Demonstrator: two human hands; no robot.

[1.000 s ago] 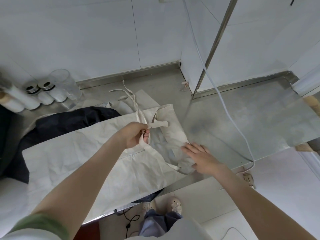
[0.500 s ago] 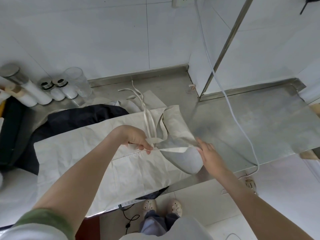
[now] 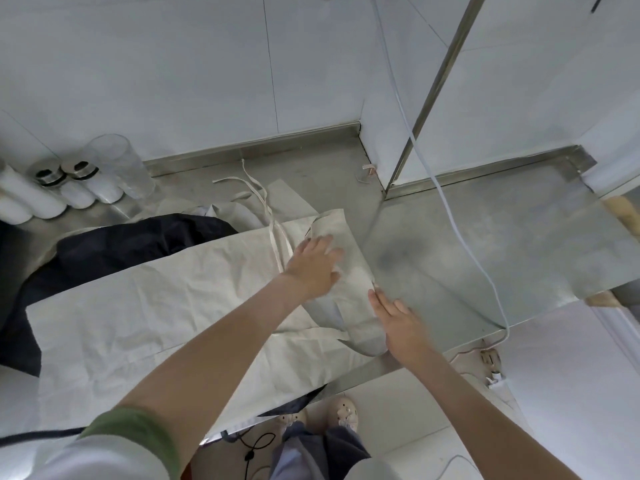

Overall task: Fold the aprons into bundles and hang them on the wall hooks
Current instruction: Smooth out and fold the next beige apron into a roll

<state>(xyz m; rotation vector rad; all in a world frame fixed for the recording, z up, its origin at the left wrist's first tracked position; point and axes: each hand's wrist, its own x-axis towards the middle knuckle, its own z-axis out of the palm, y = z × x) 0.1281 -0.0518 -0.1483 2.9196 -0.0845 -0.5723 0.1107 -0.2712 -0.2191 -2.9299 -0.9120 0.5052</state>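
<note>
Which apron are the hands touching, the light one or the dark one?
The cream apron: the left hand and the right hand both touch its folded end. The dark apron lies untouched, partly under it.

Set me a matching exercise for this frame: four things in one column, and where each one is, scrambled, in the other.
1 left hand
2 dark cloth
3 glass
4 white cable

A trails across the counter on the right
B flat on the beige apron
C stands by the wall, far left
D partly under the beige apron

Pairs: 1-B, 2-D, 3-C, 4-A
</note>
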